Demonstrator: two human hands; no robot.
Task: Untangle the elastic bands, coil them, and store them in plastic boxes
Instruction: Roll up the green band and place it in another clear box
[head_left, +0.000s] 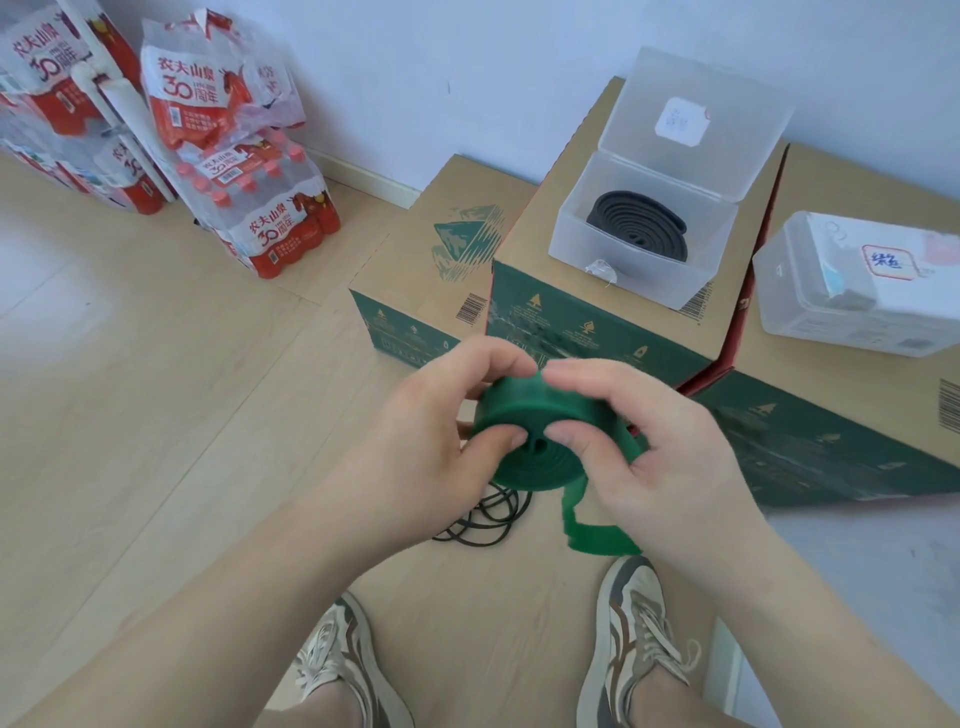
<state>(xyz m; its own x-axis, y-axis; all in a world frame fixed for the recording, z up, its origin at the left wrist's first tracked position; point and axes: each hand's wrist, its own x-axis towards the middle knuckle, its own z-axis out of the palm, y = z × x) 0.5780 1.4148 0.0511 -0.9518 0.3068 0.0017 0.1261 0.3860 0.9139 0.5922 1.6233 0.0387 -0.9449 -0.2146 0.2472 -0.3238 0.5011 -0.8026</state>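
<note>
Pale wood flooring (156, 415) runs from your feet to a white wall (467, 62) at the far side. Shrink-wrapped packs of bottled water (270, 208) are stacked on it at the far left.

From your head camera, both of your hands meet in the middle of the view, in the air above the floor. They hold a green elastic band (545, 410) that is mostly wound into a flat coil. Your left hand (441, 431) grips the coil's left side, fingers curled over its far edge and thumb pressed on the near face. Your right hand (660, 441) grips the right side the same way, thumb close to the coil's centre. A loose green tail (597, 538) hangs from the bottom of the coil toward your right shoe (634, 623). Your left shoe (337, 660) stands well to the left of it.

Below the coil, thin black loops (488, 519) lie in a tangle on the floor.

Beyond your hands stand several cardboard cartons (410, 244). On the tallest one sits an open plastic box (623, 275) with its lid (701, 104) tipped back. A black band (641, 228) lies coiled inside it. To its right, on a lower carton, a second plastic box (810, 322) rests closed, with a handwritten label on top.
</note>
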